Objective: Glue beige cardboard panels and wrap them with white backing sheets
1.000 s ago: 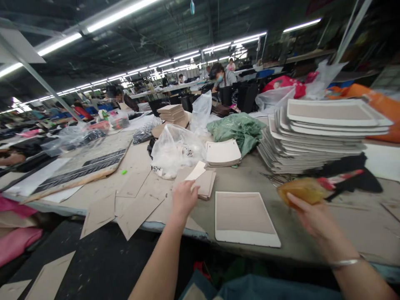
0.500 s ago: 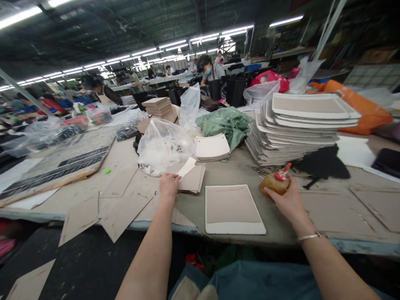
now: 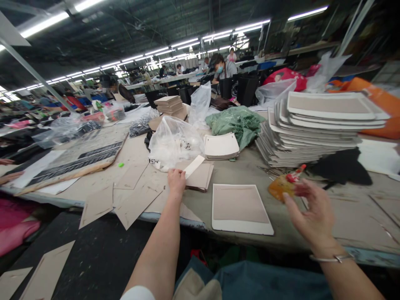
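My left hand (image 3: 176, 181) pinches the end of a white strip (image 3: 194, 166), which lies over a small stack of grey-beige boards (image 3: 201, 177). My right hand (image 3: 312, 212) is open, its fingers apart, just right of an amber glue bottle (image 3: 279, 188) with a red cap. The bottle rests on its side on the table. Between my hands lies a white-edged panel with a grey-beige board (image 3: 239, 204) on top. Behind the small stack sit a pile of white pieces (image 3: 221, 146) and a clear plastic bag (image 3: 175, 139).
A tall stack of panels (image 3: 312, 133) stands at the back right, beside black cloth (image 3: 346, 166). Scissors (image 3: 265, 170) lie behind the bottle. Loose boards (image 3: 137, 204) overhang the front edge at left. Another person's hands (image 3: 11, 177) show at the far left.
My right hand has let go of the glue bottle and moved right, its fingers spreading. My left hand still holds the strip. The view has shifted left.
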`<state>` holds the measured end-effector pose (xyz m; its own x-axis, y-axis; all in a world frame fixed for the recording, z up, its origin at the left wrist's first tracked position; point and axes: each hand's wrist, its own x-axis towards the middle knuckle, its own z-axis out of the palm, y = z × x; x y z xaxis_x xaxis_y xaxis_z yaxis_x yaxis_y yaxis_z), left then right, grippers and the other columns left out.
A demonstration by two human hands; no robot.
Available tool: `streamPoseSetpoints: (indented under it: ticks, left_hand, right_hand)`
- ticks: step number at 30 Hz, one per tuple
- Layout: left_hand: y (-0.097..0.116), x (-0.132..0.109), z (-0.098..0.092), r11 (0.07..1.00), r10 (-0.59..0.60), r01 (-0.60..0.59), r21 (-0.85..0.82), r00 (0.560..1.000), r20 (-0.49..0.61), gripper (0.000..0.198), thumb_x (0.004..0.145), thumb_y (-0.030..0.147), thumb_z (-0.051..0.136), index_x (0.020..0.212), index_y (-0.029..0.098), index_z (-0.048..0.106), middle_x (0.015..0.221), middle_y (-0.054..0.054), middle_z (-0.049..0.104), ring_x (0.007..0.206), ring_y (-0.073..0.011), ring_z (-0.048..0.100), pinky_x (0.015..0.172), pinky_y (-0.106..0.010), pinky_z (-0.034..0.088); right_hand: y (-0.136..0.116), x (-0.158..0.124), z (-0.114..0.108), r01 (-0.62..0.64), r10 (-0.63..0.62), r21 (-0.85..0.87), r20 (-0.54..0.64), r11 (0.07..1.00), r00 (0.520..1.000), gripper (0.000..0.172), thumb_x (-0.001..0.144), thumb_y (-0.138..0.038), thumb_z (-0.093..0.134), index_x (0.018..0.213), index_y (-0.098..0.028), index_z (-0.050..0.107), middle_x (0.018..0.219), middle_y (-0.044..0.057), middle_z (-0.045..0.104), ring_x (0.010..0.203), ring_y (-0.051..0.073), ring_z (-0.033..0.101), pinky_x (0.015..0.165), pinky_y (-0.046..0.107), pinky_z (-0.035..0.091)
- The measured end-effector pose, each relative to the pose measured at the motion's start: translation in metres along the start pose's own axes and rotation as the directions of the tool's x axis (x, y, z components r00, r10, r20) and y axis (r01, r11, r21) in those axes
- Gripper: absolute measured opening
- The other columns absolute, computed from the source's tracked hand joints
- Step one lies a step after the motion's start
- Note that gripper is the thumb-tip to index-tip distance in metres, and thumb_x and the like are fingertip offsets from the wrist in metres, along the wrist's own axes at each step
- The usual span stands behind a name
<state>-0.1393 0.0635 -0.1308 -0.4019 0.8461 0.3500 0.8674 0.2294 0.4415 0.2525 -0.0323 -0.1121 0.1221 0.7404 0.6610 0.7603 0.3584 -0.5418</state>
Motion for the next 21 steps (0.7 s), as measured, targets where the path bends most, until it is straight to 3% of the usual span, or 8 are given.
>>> streamPoseSetpoints:
  ticks: [3, 6, 10, 15, 21]
  left_hand:
    - [-0.001, 0.0, 0.0, 1.0, 0.015, -0.015, -0.005, 1.0, 0.006, 0.025, 0.079, 0.031, 0.055, 0.095, 0.015, 0.065, 0.1, -0.01, 0.056, 0.098, -0.0221, 0.053, 0.093, -0.034, 0.039]
    - [-0.003, 0.002, 0.002, 1.0, 0.019, -0.019, -0.009, 0.999, 0.027, 0.033, 0.074, 0.036, 0.061, 0.099, 0.016, 0.066, 0.101, -0.009, 0.058, 0.098, -0.0232, 0.054, 0.092, -0.034, 0.04]
    - [-0.006, 0.004, 0.005, 1.0, 0.005, -0.005, -0.02, 0.999, 0.035, 0.028, 0.073, 0.038, 0.061, 0.087, 0.016, 0.071, 0.091, -0.007, 0.061, 0.089, -0.0208, 0.058, 0.087, -0.032, 0.043]
    - [-0.008, 0.004, 0.005, 0.999, 0.027, -0.027, -0.043, 1.0, 0.014, 0.026, 0.078, 0.036, 0.054, 0.081, 0.019, 0.072, 0.087, -0.005, 0.063, 0.086, -0.0184, 0.059, 0.086, -0.03, 0.043]
    - [-0.009, 0.002, 0.005, 0.997, 0.053, -0.053, -0.053, 0.999, -0.004, 0.025, 0.077, 0.035, 0.056, 0.088, 0.019, 0.072, 0.093, -0.007, 0.063, 0.092, -0.0215, 0.058, 0.09, -0.034, 0.042]
  right_hand:
    - [-0.009, -0.007, 0.007, 0.159, -0.149, -0.03, 0.213, 0.987, 0.966, 0.03, 0.086, -0.028, 0.051, 0.115, -0.022, 0.055, 0.099, 0.005, 0.061, 0.085, 0.017, 0.059, 0.08, 0.032, 0.049]
    - [-0.015, -0.016, 0.017, 0.149, -0.059, -0.215, 0.378, 0.965, 0.924, 0.036, 0.088, -0.031, 0.047, 0.122, -0.018, 0.052, 0.11, 0.008, 0.059, 0.096, 0.022, 0.058, 0.076, 0.033, 0.052]
    - [-0.014, -0.027, 0.028, 0.146, 0.064, -0.367, 0.502, 0.919, 0.863, 0.046, 0.087, -0.033, 0.046, 0.125, -0.008, 0.048, 0.119, 0.016, 0.054, 0.103, 0.028, 0.055, 0.083, 0.04, 0.05]
    - [-0.009, -0.031, 0.034, 0.166, 0.047, -0.292, 0.605, 0.942, 0.795, 0.036, 0.087, -0.029, 0.046, 0.114, -0.008, 0.057, 0.108, 0.014, 0.058, 0.094, 0.025, 0.058, 0.082, 0.036, 0.05]
    - [-0.01, -0.028, 0.031, 0.179, 0.01, -0.223, 0.652, 0.958, 0.758, 0.026, 0.087, -0.028, 0.046, 0.101, -0.014, 0.063, 0.106, 0.011, 0.058, 0.092, 0.022, 0.058, 0.079, 0.033, 0.049]
